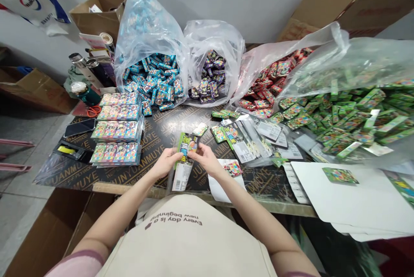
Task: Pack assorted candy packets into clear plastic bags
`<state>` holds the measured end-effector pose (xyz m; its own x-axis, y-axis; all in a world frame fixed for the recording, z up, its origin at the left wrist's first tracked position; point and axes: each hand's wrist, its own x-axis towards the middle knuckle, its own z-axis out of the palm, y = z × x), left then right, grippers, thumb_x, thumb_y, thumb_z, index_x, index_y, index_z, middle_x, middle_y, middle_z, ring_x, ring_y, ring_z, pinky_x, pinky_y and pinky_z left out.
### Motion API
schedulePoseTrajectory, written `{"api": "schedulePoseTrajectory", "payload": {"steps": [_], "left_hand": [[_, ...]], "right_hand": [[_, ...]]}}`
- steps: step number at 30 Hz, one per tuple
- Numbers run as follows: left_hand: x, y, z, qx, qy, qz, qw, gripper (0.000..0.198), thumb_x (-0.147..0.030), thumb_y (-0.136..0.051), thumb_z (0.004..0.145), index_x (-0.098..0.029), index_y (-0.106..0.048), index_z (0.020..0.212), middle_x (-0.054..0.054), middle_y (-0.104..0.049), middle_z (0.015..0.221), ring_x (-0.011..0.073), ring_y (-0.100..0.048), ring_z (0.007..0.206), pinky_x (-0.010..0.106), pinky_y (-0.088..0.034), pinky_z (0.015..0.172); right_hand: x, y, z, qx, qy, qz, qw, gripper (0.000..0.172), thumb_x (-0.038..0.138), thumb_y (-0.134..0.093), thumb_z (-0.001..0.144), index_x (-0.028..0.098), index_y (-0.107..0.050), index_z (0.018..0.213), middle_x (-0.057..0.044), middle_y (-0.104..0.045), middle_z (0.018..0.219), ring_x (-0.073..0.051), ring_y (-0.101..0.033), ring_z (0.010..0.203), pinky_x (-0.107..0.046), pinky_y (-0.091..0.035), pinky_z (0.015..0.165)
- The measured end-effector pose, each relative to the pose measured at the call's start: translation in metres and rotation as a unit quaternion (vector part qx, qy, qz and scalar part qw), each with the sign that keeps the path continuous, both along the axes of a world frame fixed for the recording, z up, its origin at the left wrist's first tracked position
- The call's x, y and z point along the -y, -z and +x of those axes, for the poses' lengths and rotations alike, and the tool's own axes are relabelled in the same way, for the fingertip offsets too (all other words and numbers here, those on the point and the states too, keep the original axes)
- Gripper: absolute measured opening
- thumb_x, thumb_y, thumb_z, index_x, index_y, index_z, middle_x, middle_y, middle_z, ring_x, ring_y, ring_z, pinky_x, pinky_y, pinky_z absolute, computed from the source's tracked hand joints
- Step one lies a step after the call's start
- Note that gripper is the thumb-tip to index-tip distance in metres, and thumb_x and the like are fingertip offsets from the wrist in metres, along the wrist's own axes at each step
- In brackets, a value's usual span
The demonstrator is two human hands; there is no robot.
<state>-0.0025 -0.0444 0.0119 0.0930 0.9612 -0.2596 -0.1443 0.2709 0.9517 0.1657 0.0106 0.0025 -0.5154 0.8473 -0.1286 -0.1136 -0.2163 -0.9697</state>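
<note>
Both hands meet at a clear plastic sleeve with a green and black printed card [185, 149] near the table's front edge. My left hand [167, 160] pinches its left side, and my right hand [204, 156] grips its upper right side. The sleeve's lower part, with a white label [181, 177], hangs toward me. Just behind lies a small green packet [200, 129]. Right of my hands, flat printed sleeves [241, 141] are spread in a pile. A red packet [232, 168] rests on white paper [223, 187] beside my right forearm.
Plastic bags hold blue [155, 79], purple [211, 79], red [270, 79] and green packets [343, 115] along the back. Stacked filled sleeves [116, 129], a phone [80, 127], scissors [93, 111] and bottles [84, 70] are at left. White sheets [365, 195] overhang the right front edge.
</note>
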Motion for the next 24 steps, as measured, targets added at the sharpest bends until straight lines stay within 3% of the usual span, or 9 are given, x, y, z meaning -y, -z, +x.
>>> {"api": "schedulePoseTrajectory", "payload": {"steps": [3,5,7,11,16,20,24], "left_hand": [[0.002,-0.002,0.003,-0.046,-0.042,0.016,0.998,0.039,-0.047,-0.066,0.074,-0.009,-0.071,0.079,0.005,-0.069,0.074,0.0165,-0.059,0.067,0.027,-0.047,0.066],[0.003,-0.003,0.006,-0.068,-0.071,0.021,0.995,0.037,-0.046,-0.069,0.071,-0.009,-0.071,0.076,0.004,-0.069,0.074,0.0158,-0.059,0.065,0.027,-0.047,0.065],[0.003,-0.003,0.009,-0.06,-0.12,0.021,0.991,0.036,-0.046,-0.072,0.068,-0.01,-0.07,0.071,0.002,-0.068,0.068,0.0143,-0.057,0.061,0.026,-0.046,0.061],[0.001,-0.001,0.014,0.068,-0.217,0.034,0.973,0.045,-0.057,-0.064,0.072,-0.013,-0.069,0.068,0.001,-0.066,0.063,0.0146,-0.058,0.061,0.027,-0.048,0.064],[0.002,0.001,0.019,0.103,-0.12,0.048,0.986,0.051,-0.062,-0.069,0.065,-0.013,-0.071,0.079,0.007,-0.071,0.081,0.0242,-0.064,0.085,0.034,-0.05,0.077],[0.009,0.005,0.03,0.13,-0.116,0.071,0.982,0.071,-0.063,-0.075,0.057,-0.014,-0.065,0.108,0.01,-0.069,0.105,0.0292,-0.06,0.105,0.038,-0.046,0.092],[0.021,0.01,0.045,0.166,-0.058,0.05,0.983,0.079,-0.067,-0.062,0.067,-0.016,-0.054,0.126,0.011,-0.06,0.125,0.03,-0.047,0.125,0.04,-0.035,0.106]], "right_hand": [[-0.001,-0.003,0.0,0.033,0.04,-0.006,0.999,0.034,0.046,-0.074,0.067,0.02,-0.053,0.074,0.007,-0.052,0.049,-0.011,-0.051,0.046,-0.025,-0.047,0.05],[-0.004,-0.007,0.001,0.056,0.039,-0.01,0.998,0.033,0.047,-0.071,0.07,0.021,-0.051,0.071,0.008,-0.048,0.044,-0.01,-0.045,0.039,-0.023,-0.041,0.041],[-0.006,-0.01,0.0,0.053,0.052,-0.005,0.997,0.03,0.046,-0.069,0.071,0.021,-0.052,0.073,0.007,-0.051,0.048,-0.011,-0.046,0.04,-0.023,-0.04,0.04],[-0.005,-0.011,-0.009,0.005,0.18,-0.001,0.984,0.03,0.044,-0.068,0.07,0.02,-0.058,0.087,0.002,-0.059,0.065,-0.012,-0.053,0.055,-0.024,-0.047,0.052],[0.002,-0.01,-0.022,-0.058,0.263,-0.017,0.963,0.035,0.04,-0.067,0.071,0.019,-0.06,0.099,-0.004,-0.065,0.086,-0.015,-0.06,0.076,-0.028,-0.052,0.071],[0.008,-0.005,-0.029,-0.098,0.304,-0.024,0.947,0.042,0.033,-0.071,0.067,0.02,-0.058,0.105,-0.004,-0.063,0.091,-0.014,-0.06,0.083,-0.028,-0.051,0.081],[0.007,0.006,-0.032,-0.095,0.332,-0.007,0.938,0.047,0.033,-0.068,0.07,0.022,-0.053,0.113,-0.002,-0.06,0.089,-0.013,-0.06,0.083,-0.027,-0.05,0.081]]}}
